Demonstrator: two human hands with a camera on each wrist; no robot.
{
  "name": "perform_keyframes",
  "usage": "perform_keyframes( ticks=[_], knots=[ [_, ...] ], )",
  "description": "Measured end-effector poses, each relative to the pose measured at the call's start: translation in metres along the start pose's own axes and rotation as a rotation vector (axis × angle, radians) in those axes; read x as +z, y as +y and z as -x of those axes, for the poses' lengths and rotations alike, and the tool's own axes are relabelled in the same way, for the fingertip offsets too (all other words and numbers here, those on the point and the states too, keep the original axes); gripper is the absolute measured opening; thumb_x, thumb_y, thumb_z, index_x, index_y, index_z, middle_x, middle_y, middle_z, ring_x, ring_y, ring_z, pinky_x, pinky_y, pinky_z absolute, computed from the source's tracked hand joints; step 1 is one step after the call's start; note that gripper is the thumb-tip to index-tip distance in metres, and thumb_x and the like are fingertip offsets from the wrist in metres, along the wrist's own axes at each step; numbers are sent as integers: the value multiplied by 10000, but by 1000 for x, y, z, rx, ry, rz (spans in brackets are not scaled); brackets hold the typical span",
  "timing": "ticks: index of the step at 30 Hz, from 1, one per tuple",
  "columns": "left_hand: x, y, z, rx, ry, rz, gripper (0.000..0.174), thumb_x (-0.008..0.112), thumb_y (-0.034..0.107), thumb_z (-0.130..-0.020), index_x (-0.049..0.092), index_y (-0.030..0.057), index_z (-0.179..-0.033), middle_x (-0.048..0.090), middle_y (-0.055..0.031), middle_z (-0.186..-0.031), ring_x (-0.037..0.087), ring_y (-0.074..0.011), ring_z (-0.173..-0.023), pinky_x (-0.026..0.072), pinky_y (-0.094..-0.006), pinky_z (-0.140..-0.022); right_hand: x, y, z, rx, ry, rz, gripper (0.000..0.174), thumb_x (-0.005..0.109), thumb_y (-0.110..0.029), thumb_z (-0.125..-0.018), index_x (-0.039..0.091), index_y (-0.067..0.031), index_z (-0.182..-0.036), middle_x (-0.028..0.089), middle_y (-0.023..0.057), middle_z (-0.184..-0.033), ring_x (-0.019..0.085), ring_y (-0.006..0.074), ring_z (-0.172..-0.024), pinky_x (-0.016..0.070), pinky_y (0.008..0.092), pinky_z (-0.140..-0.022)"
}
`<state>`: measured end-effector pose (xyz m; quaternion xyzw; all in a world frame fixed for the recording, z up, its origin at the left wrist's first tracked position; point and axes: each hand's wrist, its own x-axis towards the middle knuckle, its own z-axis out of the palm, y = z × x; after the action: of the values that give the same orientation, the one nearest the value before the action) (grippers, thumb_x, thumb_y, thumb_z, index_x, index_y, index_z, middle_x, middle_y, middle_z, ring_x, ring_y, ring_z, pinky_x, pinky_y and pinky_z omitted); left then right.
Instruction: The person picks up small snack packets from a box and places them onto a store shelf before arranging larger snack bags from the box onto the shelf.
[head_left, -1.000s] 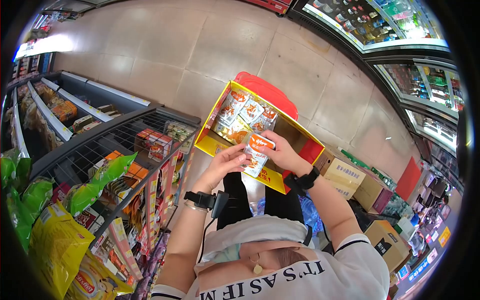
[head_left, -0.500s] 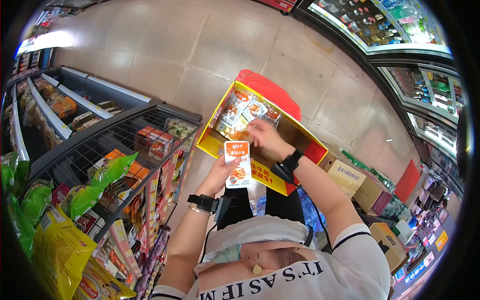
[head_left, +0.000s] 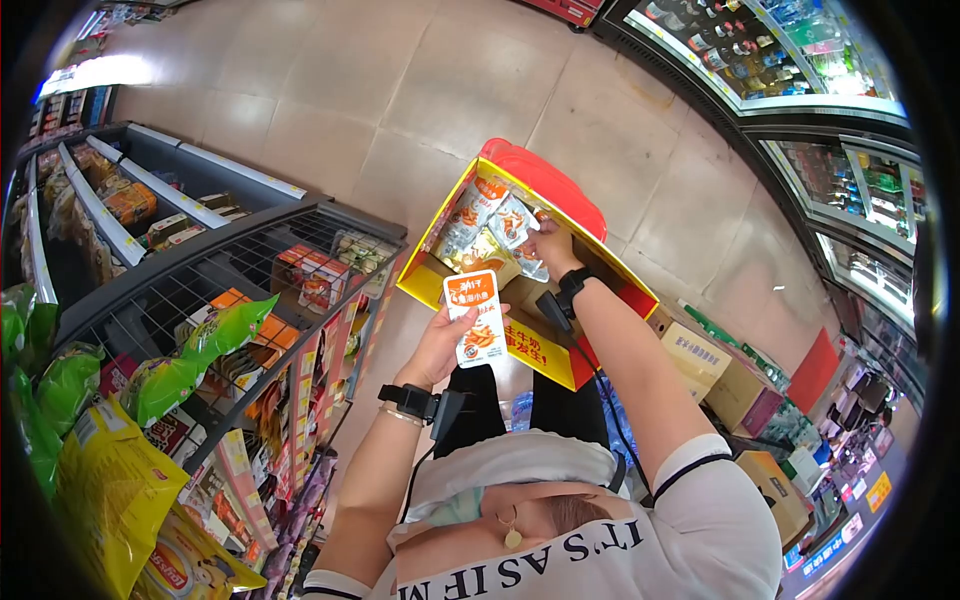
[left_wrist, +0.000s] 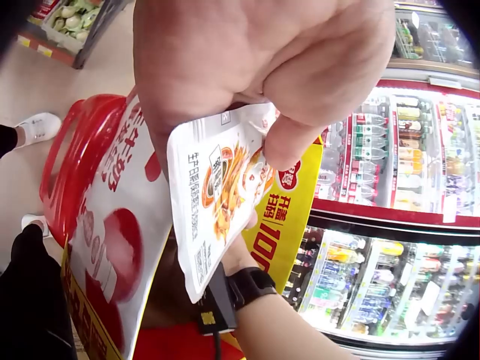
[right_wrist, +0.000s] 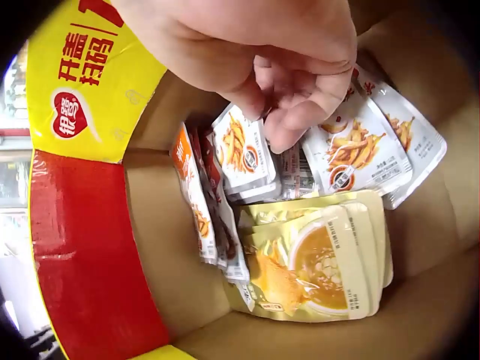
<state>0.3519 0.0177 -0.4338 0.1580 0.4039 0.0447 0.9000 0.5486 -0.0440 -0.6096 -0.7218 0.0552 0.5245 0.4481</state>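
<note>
My left hand (head_left: 432, 350) grips a white-and-orange snack packet (head_left: 484, 342) upright in front of the box, thumb across its face. Up close in the left wrist view, the packet (left_wrist: 221, 199) shows printing and a picture of small fried snacks. Inside the yellow-and-red cardboard box (head_left: 425, 287) is my right hand (head_left: 553, 246). Its fingers (right_wrist: 300, 124) are loosely curled right at the tops of white snack packets (right_wrist: 238, 150), nothing visible between them. More white packets (right_wrist: 352, 157) lie to the right. Gold packets (right_wrist: 315, 262) with a soup picture lie nearer the camera.
The box rests against a red plastic piece (head_left: 545, 175). A wire shelf rack (head_left: 215, 255) with snack bags (head_left: 120, 490) stands on the left. Cardboard cartons (head_left: 690, 350) are stacked on the right, and drink coolers (head_left: 850, 165) line the far right.
Both hands were together at the packet a second ago. The left hand has kept hold of it, while the right hand let go and reached into the box among the packets.
</note>
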Motion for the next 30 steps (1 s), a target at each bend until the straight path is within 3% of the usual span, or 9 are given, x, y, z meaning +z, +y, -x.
perform_keyframes(
  ticks=[6,9,10,12,13,17,20,24,30],
  knots=[
    [-3,0,-1,-17,-12,6,362,432,149,-940,366,35,-1277,534,-194,-1195,582,-281,-1033,496,-376,-867,-25,8,35,224,-72,-31,94,596,-104,-829,564,-21,-861,604,85,-742,584,153,-573,414,254,-445],
    [-3,1,-2,-25,-20,1,366,436,149,-938,367,32,-1278,533,-197,-1197,582,-287,-1031,499,-379,-863,-37,11,53,210,-173,-134,126,579,-106,-837,542,-19,-921,611,84,-849,604,160,-726,487,269,-596],
    [-4,0,-3,-26,-25,-3,372,439,150,-937,364,31,-1281,532,-199,-1197,582,-290,-1031,500,-379,-861,-39,15,51,206,-174,-133,126,579,-106,-837,542,-19,-921,611,84,-849,604,160,-726,487,269,-596],
    [-4,0,-2,-22,-23,-1,379,441,152,-936,358,32,-1285,532,-201,-1197,581,-291,-1032,500,-380,-861,-42,22,46,269,-68,-385,165,566,-108,-841,522,-8,-965,604,102,-925,612,192,-808,528,325,-697],
    [-5,-1,-2,-24,-20,1,386,443,154,-936,352,33,-1290,531,-202,-1196,581,-292,-1034,500,-380,-861,-41,24,42,270,-35,-443,216,559,-97,-842,507,10,-1022,589,124,-990,598,224,-909,517,356,-808],
    [-5,-1,-2,-23,-13,-8,380,421,140,-942,345,32,-1298,502,-234,-1217,554,-327,-1070,489,-410,-885,-40,20,36,373,-33,-527,274,576,-81,-837,504,21,-1080,582,128,-1034,572,218,-970,479,345,-871],
    [-5,-1,-1,-26,-2,-1,382,424,145,-941,345,28,-1297,506,-230,-1214,558,-325,-1065,493,-408,-880,-30,17,32,375,-11,-456,271,596,-98,-834,514,2,-1072,590,109,-1023,578,201,-932,484,334,-841],
    [-4,-1,0,-10,-7,-18,382,426,143,-940,346,23,-1294,512,-227,-1208,562,-320,-1061,495,-406,-877,-28,22,25,359,-209,-383,213,614,-98,-825,531,-44,-1014,614,53,-946,591,170,-844,482,282,-715],
    [-1,2,0,-15,-1,-6,379,432,141,-937,348,24,-1288,529,-217,-1191,573,-309,-1044,501,-395,-864,-40,8,57,364,-262,-274,148,543,-144,-873,541,-53,-989,625,73,-827,593,156,-631,450,251,-549]
  ],
)
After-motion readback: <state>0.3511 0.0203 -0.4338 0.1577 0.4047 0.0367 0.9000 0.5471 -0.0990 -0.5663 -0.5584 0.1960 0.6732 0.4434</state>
